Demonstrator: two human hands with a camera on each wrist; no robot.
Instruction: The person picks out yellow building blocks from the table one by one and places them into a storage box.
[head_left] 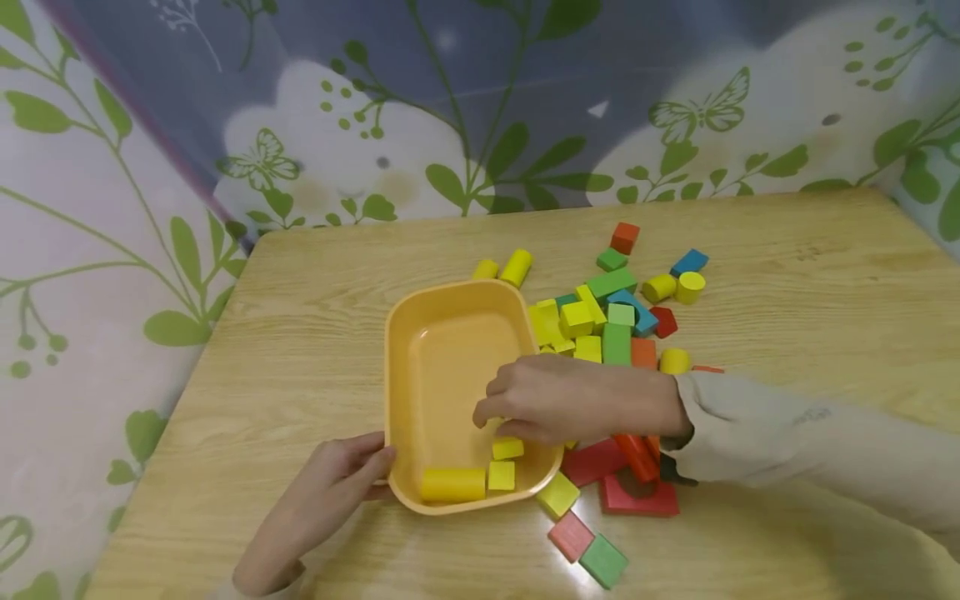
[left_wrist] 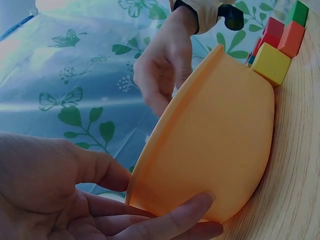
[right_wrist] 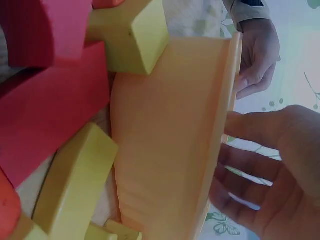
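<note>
Wood-grain surface [head_left: 300, 350] carries an orange plastic tray [head_left: 453, 375]; left hand [head_left: 330, 485] grips its rim; right hand [head_left: 547, 398]: finger grip cannot be determined.

Left hand [head_left: 330, 487]: gripping, thumb set against extended fingers
Right hand [head_left: 543, 398]: fingers bent downward, fingertips partly hidden
Right forearm [head_left: 795, 442]: sleeved, extended toward the left

The tub [head_left: 450, 375] is orange, the blocks [head_left: 617, 343] yellow, red, green and blue, the wall [head_left: 510, 150] leaf-printed in green.
</note>
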